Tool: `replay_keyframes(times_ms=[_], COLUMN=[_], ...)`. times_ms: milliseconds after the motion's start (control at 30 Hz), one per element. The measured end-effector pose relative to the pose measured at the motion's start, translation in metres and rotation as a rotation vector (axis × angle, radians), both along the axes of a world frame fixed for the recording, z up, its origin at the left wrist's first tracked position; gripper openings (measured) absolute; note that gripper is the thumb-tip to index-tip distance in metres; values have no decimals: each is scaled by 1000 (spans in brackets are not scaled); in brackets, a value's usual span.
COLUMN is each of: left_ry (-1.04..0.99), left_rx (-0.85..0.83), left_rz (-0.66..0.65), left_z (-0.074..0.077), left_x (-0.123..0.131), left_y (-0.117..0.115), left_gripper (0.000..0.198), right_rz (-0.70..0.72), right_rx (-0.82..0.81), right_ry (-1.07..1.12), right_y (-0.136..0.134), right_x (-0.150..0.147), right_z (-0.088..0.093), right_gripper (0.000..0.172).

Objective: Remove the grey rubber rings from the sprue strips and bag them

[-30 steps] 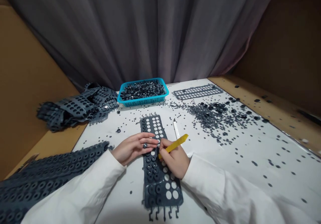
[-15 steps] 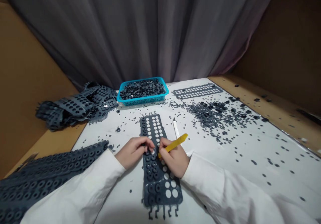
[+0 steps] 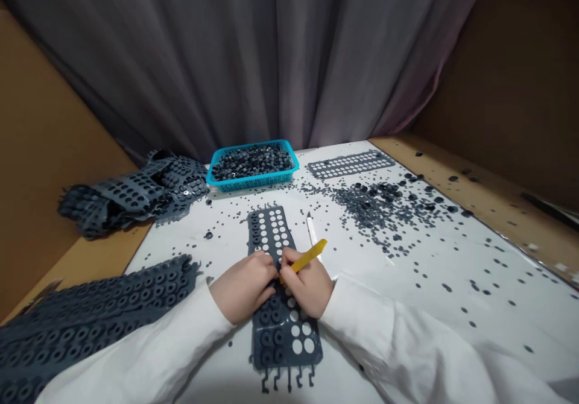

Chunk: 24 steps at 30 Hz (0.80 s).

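Observation:
A long dark grey rubber sheet (image 3: 284, 356) lies lengthwise in front of me, with raised round rings down its left side and rows of punched holes showing white. My right hand (image 3: 309, 283) is closed around a flat yellow tool (image 3: 311, 255) resembling a blade handle; its working end is down at the sheet, hidden by my fingers. Bent over the sheet's middle, my left hand (image 3: 244, 284) has its fingers closed right beside the tool's lower end. What they pinch is hidden. A slim white tool with a dark pointed tip (image 3: 313, 235) rests just beyond my right hand.
A blue basket (image 3: 253, 183) full of small dark pieces stands at the back. Crumpled punched sheets (image 3: 131, 193) and ringed sheets (image 3: 99, 313) lie on the left. Scattered dark discs (image 3: 375, 202) and another punched sheet (image 3: 350, 164) are on the right.
My left hand has turned and closed its fingers, moving in against the tool's end. My right hand keeps the yellow tool at about the same spot on the sheet. The whole view shifts slightly left.

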<state>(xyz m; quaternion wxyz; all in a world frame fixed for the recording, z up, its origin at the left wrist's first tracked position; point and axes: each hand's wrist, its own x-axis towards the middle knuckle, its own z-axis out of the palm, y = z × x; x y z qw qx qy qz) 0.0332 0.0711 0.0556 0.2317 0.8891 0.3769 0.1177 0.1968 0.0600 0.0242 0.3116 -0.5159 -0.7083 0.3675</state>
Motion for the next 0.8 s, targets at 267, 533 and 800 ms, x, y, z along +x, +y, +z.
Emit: replay_keyframes(times_ms=[267, 533, 800], left_ry=[-48, -236, -755], left_rx=[-2, -145, -590], left_rz=[228, 228, 661], left_z=[-12, -4, 21], left_x=[14, -2, -21], left_y=[-19, -15, 2], left_gripper=[26, 14, 28], right_rz=[-21, -38, 52], right_rx=[21, 11, -54], right_ry=[-14, -38, 195], right_y=[0, -1, 5], right_x=[-1, -1, 7], right_z=[4, 7, 7], right_gripper=[16, 16, 12])
